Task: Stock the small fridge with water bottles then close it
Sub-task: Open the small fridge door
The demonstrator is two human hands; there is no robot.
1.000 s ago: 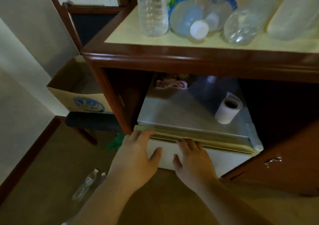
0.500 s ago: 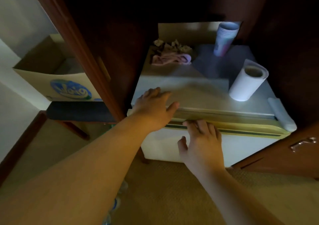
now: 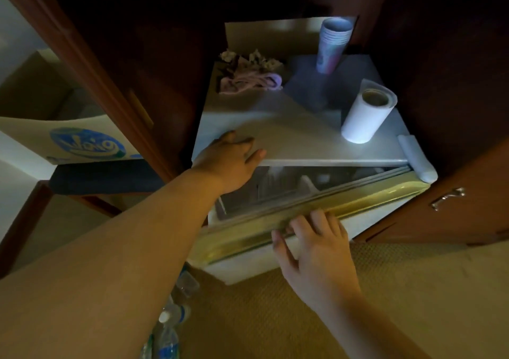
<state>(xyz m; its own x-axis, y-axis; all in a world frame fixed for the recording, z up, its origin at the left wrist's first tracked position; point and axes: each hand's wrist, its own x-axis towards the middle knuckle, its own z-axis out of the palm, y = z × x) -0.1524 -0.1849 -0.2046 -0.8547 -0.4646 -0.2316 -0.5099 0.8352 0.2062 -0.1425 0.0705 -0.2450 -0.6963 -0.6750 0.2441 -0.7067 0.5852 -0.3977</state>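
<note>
1. Half a second on, the fridge door (image 3: 311,215) now stands ajar, swung towards us.
2. Left hand (image 3: 228,160) presses flat on the small fridge (image 3: 303,138); right hand (image 3: 316,237) hooks the door's top edge.
3. Water bottles (image 3: 170,320) lie on the near carpet (image 3: 413,290); a paper roll (image 3: 363,116) stands on the fridge's right.

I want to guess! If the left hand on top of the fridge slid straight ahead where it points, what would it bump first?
Probably the paper roll. The left hand points right across the fridge top, though depth is unclear.
</note>
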